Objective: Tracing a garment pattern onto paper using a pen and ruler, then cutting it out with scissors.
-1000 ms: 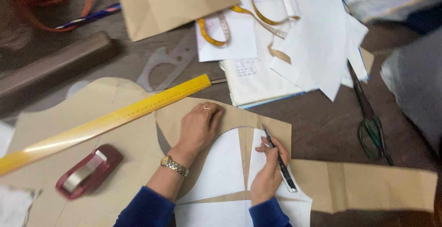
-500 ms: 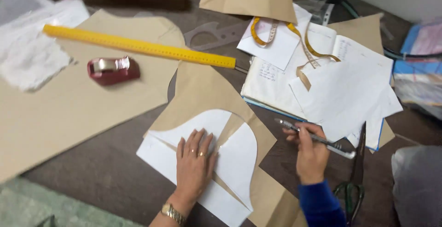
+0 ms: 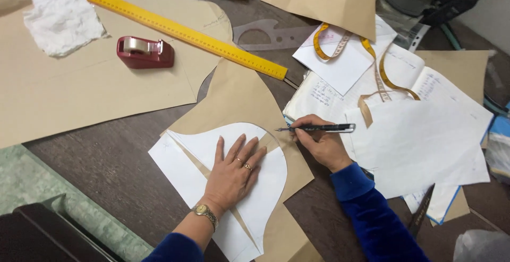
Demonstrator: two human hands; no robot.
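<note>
At 6 o'clock, left hand [image 3: 234, 172] still flat on white pattern [image 3: 265, 187]; right hand [image 3: 319, 142] grasping pen [image 3: 319, 128] — swung from upright to level, tip off paper.

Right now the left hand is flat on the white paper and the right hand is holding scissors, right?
Not quite. The head view shows the right hand holding a pen, not scissors. The left hand is indeed flat on the white paper.

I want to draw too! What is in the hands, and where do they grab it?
The right hand holds a pen near its tip. The left hand holds nothing, pressing flat on white paper.
</note>
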